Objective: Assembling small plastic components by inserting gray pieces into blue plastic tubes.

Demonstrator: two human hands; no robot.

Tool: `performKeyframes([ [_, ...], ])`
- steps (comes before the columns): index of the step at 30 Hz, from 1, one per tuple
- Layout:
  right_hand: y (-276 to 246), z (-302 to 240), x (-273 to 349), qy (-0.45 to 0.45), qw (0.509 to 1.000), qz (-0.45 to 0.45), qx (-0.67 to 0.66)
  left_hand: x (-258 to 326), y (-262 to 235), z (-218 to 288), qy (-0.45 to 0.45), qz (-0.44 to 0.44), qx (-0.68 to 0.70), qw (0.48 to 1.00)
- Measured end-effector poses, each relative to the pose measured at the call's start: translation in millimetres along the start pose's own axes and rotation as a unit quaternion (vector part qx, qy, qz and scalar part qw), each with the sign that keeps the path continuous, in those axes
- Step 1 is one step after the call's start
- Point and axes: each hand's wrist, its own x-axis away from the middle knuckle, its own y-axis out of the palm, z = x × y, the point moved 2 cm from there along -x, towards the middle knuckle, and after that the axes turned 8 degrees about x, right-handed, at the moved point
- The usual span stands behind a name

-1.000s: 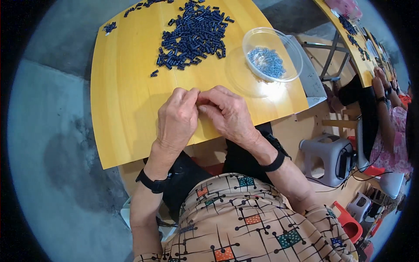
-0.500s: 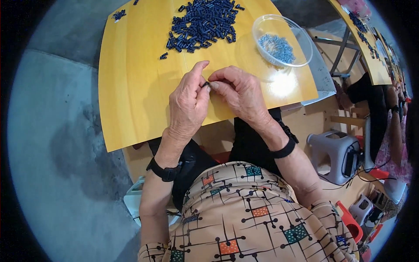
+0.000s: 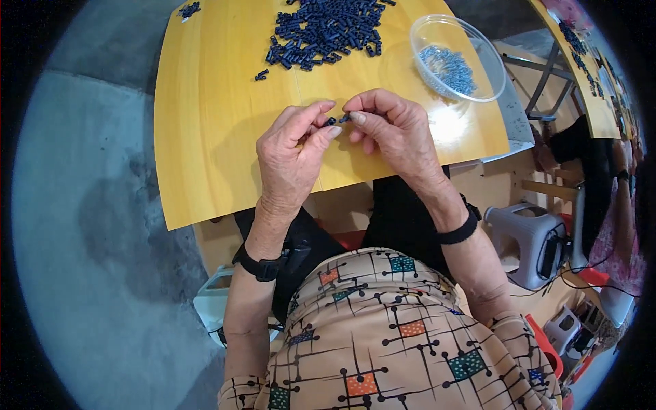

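Above the near part of the yellow table (image 3: 212,150), my left hand (image 3: 288,154) pinches a small black tubular part (image 3: 331,121) between thumb and fingers. Close to its right, my right hand (image 3: 400,137) grips a tiny dark piece (image 3: 344,118) with thumb and forefinger; its exact kind is too small to tell. A narrow gap shows between the two pieces. Beyond my hands lies a heap of dark blue-black tubular parts (image 3: 324,37), with a few strays (image 3: 262,75) at its near left.
A clear round plastic bowl (image 3: 501,80) with small shiny silvery pieces (image 3: 449,70) stands at the right. A small dark cluster (image 3: 189,9) lies at the far left corner. Beyond the right edge are a grey stool (image 3: 523,236), another table (image 3: 598,113) and a seated person (image 3: 618,212).
My hands have moved apart slightly, the right one going right, so the two small pieces now show separately. The whole view has shifted a little.
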Motion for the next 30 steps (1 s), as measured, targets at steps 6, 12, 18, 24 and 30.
performKeyframes([
  [6,-1,0,0,-0.002,1.000,-0.004,-0.027,1,-1,0,0.031,0.000,-0.020,0.999],
  [12,-2,0,0,0.007,0.999,-0.012,-0.044,2,-1,1,0.031,0.006,-0.026,0.999],
  [18,1,3,-1,-0.007,1.000,0.001,-0.014,-1,-2,-1,0.017,0.014,-0.013,1.000],
  [24,2,-6,-5,-0.287,0.885,0.112,0.349,-3,4,2,0.027,0.033,-0.029,0.999],
  [30,5,-7,-21,-0.219,0.840,0.083,0.490,0,2,7,0.023,0.024,-0.095,0.995],
])
